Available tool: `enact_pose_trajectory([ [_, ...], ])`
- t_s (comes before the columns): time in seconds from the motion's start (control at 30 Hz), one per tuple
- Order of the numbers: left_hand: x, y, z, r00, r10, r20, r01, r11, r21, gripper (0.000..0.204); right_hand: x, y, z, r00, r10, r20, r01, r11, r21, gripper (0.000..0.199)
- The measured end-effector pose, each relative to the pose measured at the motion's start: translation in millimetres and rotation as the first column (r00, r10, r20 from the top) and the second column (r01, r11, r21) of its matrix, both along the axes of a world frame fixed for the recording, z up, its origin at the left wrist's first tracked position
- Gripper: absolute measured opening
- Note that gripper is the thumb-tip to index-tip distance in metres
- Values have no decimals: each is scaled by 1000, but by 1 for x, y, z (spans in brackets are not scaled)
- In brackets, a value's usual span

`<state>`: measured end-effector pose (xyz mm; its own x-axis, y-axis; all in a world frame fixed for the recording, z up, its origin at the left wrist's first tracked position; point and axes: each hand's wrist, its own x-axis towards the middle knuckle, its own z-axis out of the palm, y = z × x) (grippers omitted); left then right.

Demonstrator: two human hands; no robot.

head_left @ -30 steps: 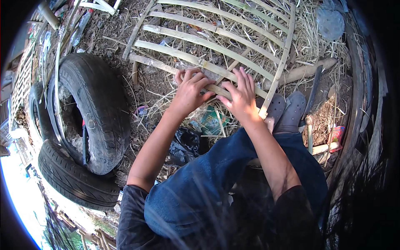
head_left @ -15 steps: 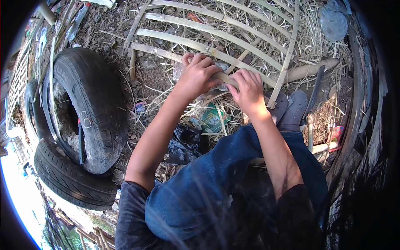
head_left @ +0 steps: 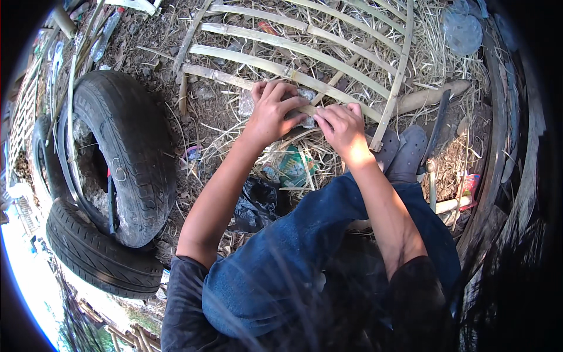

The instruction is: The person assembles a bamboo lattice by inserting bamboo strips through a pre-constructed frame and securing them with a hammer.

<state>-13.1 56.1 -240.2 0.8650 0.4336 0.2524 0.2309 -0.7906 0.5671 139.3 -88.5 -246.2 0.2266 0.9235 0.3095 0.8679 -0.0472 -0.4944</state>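
Observation:
A pale bamboo strip [head_left: 220,75] is the nearest slat of a latticed bamboo frame on the ground. My left hand [head_left: 272,114] is closed round this strip, fingers over its far side and thumb on the near side. Just to the right, my right hand [head_left: 343,129] pinches the strip with its fingertips; its thumb is mostly hidden. A short bit of the strip shows between the hands, and its right end is covered by my right hand. Several more slats [head_left: 293,44] run beyond, crossed by a right crosspiece [head_left: 394,88] and a left crosspiece [head_left: 189,41].
Worn tyres [head_left: 132,146] lie at left. A long dark blade [head_left: 438,123] with a pale handle leans by my grey clogs [head_left: 413,149] at right. Below my hands are a black plastic bag [head_left: 257,202] and a green wrapper [head_left: 295,166]. Straw litters the soil.
My right hand has shifted its grip: its fingers now pinch the strip closer to my left hand. The left hand stays closed on the strip. The whole view has shifted slightly.

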Motion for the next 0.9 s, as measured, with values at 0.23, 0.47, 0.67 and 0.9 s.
enact_pose_trajectory([
  [0.23, 5, -8, 0, 998, -54, -16, 56, 988, 143, 37, -12, -3, 7, 993, -95, -75, 91, 994, -54, 20],
  [0.47, 14, -10, 13, 990, -44, -131, 50, 998, 44, 38, -16, -5, 2, 969, -169, -180, 161, 985, -57, 21],
  [0.67, -1, -10, -1, 996, -89, 25, 86, 989, 121, 37, -18, -5, 1, 976, -166, -139, 159, 986, -59, 19],
  [0.9, -3, -21, -6, 997, -34, 72, 24, 992, 125, 34, -19, -8, 1, 973, -192, -128, 186, 981, -54, 19],
])
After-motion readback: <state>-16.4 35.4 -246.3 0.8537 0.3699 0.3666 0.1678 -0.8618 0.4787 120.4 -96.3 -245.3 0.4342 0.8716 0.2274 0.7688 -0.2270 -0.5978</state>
